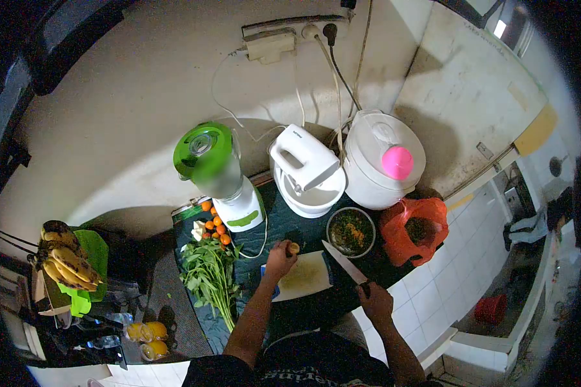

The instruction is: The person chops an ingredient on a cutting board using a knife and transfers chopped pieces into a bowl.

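Observation:
My left hand (pixel 279 260) is closed on a small tan, roundish piece (pixel 293 248), too small to name, over the upper left of the cutting board (pixel 306 278). The board is pale with blue corners and looks wet or stained in its middle. In my right hand (pixel 375 302) is the black handle of a knife (pixel 343 262). Its blade points up and left, just off the board's right side. Beyond the blade stands a bowl (pixel 351 232) of chopped greens with orange-yellow bits on top.
Leafy greens (pixel 211 274) and small orange fruits (pixel 217 220) lie left of the board. Behind stand a blender (pixel 226 174), a hand mixer (pixel 303 158) on its white bowl and a white lidded appliance (pixel 380 158). A red plastic bag (pixel 397 242) sits right; bananas (pixel 71 264) are far left.

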Available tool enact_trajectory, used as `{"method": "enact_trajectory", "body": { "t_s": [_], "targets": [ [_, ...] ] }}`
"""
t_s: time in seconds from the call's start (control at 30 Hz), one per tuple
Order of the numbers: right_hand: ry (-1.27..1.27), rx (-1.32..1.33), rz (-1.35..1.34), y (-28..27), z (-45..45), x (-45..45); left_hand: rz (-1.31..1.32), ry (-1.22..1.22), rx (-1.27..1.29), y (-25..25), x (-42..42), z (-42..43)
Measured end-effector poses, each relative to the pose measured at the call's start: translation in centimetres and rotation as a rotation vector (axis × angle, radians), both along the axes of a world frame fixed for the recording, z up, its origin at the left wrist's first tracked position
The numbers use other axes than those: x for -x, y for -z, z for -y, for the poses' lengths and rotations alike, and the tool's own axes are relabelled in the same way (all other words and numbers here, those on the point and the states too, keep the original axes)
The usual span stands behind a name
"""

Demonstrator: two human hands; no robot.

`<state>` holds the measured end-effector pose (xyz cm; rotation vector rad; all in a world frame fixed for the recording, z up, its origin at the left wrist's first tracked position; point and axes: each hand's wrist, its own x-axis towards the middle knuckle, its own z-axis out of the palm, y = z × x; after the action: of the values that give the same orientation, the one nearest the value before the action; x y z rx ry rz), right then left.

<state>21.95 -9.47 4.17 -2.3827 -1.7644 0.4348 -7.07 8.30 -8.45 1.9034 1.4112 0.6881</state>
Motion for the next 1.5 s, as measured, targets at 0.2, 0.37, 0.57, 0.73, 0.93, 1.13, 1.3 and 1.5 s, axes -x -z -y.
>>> {"method": "enact_trajectory", "body": {
  "t_s": [0.2, 0.37, 0.57, 0.73, 0.93, 1.13, 1.3, 1.5],
  "targets": [
    [-0.074, 0.045, -0.134, 0.1, -0.7, 1.4, 0.118, -0.113, 0.048, -0.5, -1.6, 1.2],
    [-0.124, 0.046, -0.255, 2.0, -0.8, 3.5, 0.135, -0.056, 0.325, -1.0, -2.4, 3.6],
    [-0.158, 0.151, -0.358, 4.0, -0.3, 5.5, -0.045, -0.057, 0.097, 1.1, -3.0, 5.6],
    [-0.185, 0.106, -0.31, 5.1, 0.8, 6.0, -0.013, -0.106, 0.081, 0.3, -3.3, 6.2],
    [-0.07, 0.27, -0.429, 2.6, 0.9, 6.0, 0.057, -0.114, 0.046, 0.3, -3.2, 6.8],
    [-0.144, 0.312, -0.368, 0.1, 2.2, 6.1, -0.013, -0.128, 0.09, 0.7, -3.4, 6.7],
    [-0.29, 0.234, -0.322, -1.3, 2.4, 6.8, 0.004, -0.131, 0.061, 0.7, -3.5, 7.2],
    [-0.34, 0.135, -0.313, 0.2, 3.5, 6.3, -0.046, -0.14, 0.027, 1.0, -3.5, 7.3]
  ]
}}
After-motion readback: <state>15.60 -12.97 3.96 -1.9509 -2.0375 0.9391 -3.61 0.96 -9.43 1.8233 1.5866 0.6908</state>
